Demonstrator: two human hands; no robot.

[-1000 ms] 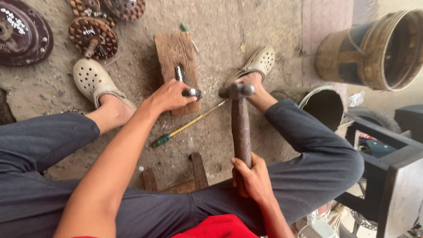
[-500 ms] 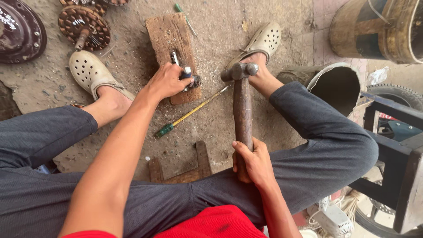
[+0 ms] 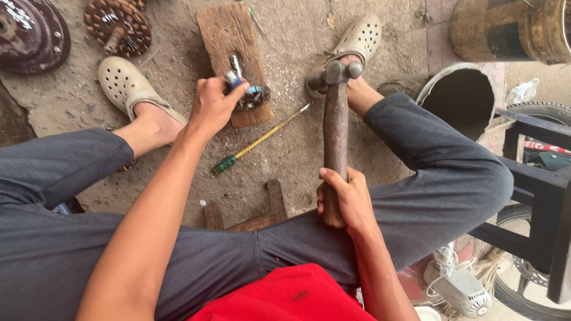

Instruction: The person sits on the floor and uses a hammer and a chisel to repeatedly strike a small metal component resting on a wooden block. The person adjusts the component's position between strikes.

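I sit low over a dirt floor with my knees apart. My left hand (image 3: 213,106) grips a small metal part (image 3: 242,89) with a shiny shaft and holds it down on a worn wooden block (image 3: 226,35). My right hand (image 3: 345,199) is closed around the wooden handle of a hammer (image 3: 335,119), whose steel head is raised just right of the block, near my right foot. A screwdriver (image 3: 259,142) with a green and yellow handle lies on the ground between my feet.
A rusty wound rotor (image 3: 116,24) and a dark round cover (image 3: 30,32) lie at the upper left. A grey bucket (image 3: 461,95) and a metal drum (image 3: 511,30) stand at the right, beside a dark metal frame (image 3: 538,178) and a tyre. A wooden stool edge (image 3: 256,211) shows under me.
The hammer has lifted and swung slightly right of the block. My left hand has stayed on the metal part. The camera has tilted a little, shifting the scene.
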